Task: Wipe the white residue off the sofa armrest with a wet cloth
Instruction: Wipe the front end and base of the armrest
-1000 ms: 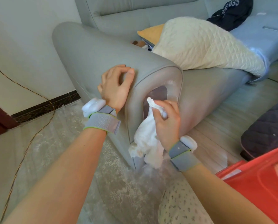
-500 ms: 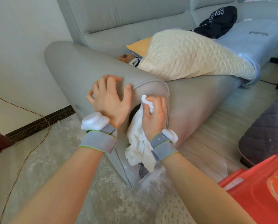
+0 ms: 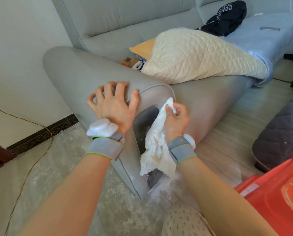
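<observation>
The grey sofa armrest point(image 3: 84, 72) runs from the centre toward the upper left, its rounded front end facing me. A dark wet patch point(image 3: 143, 126) covers the middle of that front face, and faint white residue lines its right edge. My right hand point(image 3: 175, 119) grips a white cloth point(image 3: 156, 147) and holds its top against the right rim of the front face; the rest of the cloth hangs down. My left hand point(image 3: 113, 104) rests on top of the armrest, fingers bent and spread, thumb along the piping seam.
A cream quilted cushion point(image 3: 198, 57), a small plush toy point(image 3: 132, 63) and a black garment point(image 3: 225, 19) lie on the sofa seat. A red plastic container point(image 3: 277, 196) stands at the lower right, a dark quilted seat point(image 3: 282, 132) beside it. A cable point(image 3: 31, 167) trails over the floor at left.
My right hand has slid the cloth from the middle of the armrest's front face up to its right rim. The dark wet patch is uncovered. My left hand stays on the armrest.
</observation>
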`<state>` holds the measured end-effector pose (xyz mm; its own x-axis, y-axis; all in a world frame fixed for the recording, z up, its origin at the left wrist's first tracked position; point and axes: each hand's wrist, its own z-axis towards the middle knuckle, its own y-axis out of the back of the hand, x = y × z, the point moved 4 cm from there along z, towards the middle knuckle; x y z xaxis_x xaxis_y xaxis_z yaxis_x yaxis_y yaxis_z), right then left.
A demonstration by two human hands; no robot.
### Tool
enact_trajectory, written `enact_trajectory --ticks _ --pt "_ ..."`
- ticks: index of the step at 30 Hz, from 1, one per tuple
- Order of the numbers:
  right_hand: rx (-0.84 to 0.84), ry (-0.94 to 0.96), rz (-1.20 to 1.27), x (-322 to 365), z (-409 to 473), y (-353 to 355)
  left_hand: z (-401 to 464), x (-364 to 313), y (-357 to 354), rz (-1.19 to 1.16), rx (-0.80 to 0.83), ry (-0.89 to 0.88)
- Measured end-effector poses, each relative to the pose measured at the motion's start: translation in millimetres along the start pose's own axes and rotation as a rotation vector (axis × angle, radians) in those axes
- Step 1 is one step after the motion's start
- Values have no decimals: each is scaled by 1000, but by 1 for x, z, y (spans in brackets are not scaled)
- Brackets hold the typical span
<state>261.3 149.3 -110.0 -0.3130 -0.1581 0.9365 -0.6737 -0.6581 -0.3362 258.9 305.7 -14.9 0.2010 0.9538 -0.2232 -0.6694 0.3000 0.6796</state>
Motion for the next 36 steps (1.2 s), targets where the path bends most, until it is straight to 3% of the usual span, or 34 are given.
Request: enact_trajectory --ticks 5,8,12,21,25,28,31,36 --pt "143 260 42 44 -15 -23 5 -8 5 70 -19 -4" --pt "129 306 -18 46 -13 -29 17 -20 6 87 7 -8" --pt "53 150 20 26 -4 -22 25 -31 -5 77 -36 -125" --pt "-151 -30 77 -4 10 -13 23 -29 -6 34 -96 -120" --pt "-310 -262 34 -43 19 9 23 -28 -7 -7 -86 -84" --pt "-248 -311 -33 -54 26 19 26 -28 -9 -33 -66 -44" --pt "-143 -184 -83 -37 29 22 25 -28 -9 -41 -81 -53" --pt "42 371 -167 23 18 0 25 -28 -10 -38 -97 -59"
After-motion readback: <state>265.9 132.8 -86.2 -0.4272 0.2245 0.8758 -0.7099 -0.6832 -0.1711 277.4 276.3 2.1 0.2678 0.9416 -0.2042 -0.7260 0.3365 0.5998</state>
